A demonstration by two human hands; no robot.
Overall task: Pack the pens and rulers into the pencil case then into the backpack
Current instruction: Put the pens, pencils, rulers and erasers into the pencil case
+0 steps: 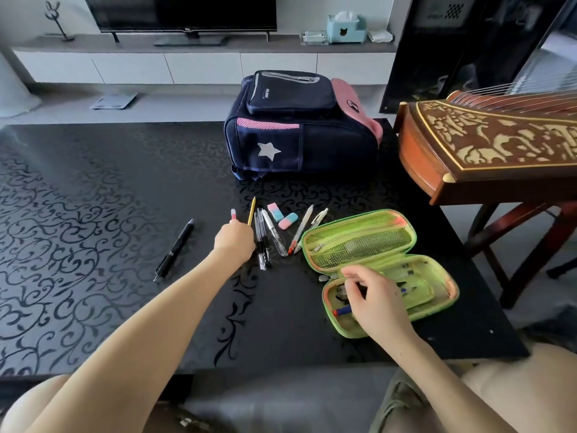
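A green pencil case (pixel 368 242) lies open on the black patterned table (pixel 93 214), with a few pens inside its lower half. My right hand (pixel 374 300) rests in that half, fingers curled over the pens there. My left hand (pixel 234 239) is closed around a pink-tipped pen (pixel 233 214) and a yellow pencil (pixel 251 210). Beside it lie several clear and white pens (pixel 265 235), two pink-and-blue erasers (pixel 281 215) and a black pen (pixel 175 250) further left. A navy and pink backpack (pixel 299 129) stands zipped at the table's far side. No ruler is visible.
A carved wooden zither (pixel 487 145) on a stand overhangs the table's right edge. Behind the table stands a TV console (pixel 203 62) with a television, a tissue box and small items. My knees show at the bottom edge.
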